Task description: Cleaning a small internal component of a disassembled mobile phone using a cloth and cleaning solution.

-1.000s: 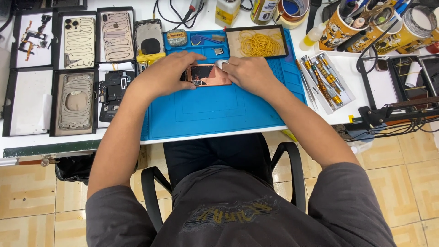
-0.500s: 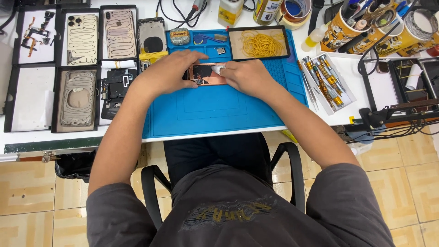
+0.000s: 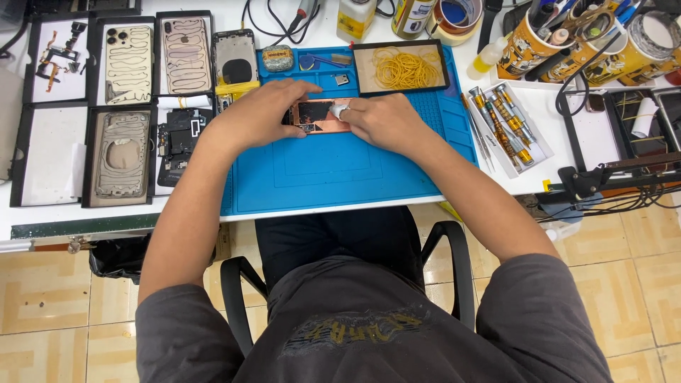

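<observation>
A copper-coloured phone screen panel [image 3: 317, 114] lies flat near the back of a blue work mat [image 3: 333, 167]. My left hand [image 3: 257, 113] grips the panel's left end, fingers curled over its far edge. My right hand [image 3: 379, 120] rests on the panel's right end and presses a small white wad [image 3: 340, 110] against its surface with the fingertips. Part of the panel is hidden under both hands.
Black trays with phone back covers [image 3: 129, 64] and parts stand at the left. A tray of yellow rubber bands [image 3: 404, 68] sits behind the mat. Screwdrivers [image 3: 504, 124] lie in a white tray at the right, with cups of tools [image 3: 539, 39] behind and cables [image 3: 624, 188] at the right edge.
My right hand has slid a little along the panel's right end with the white wad. My left hand keeps its grip on the left end.
</observation>
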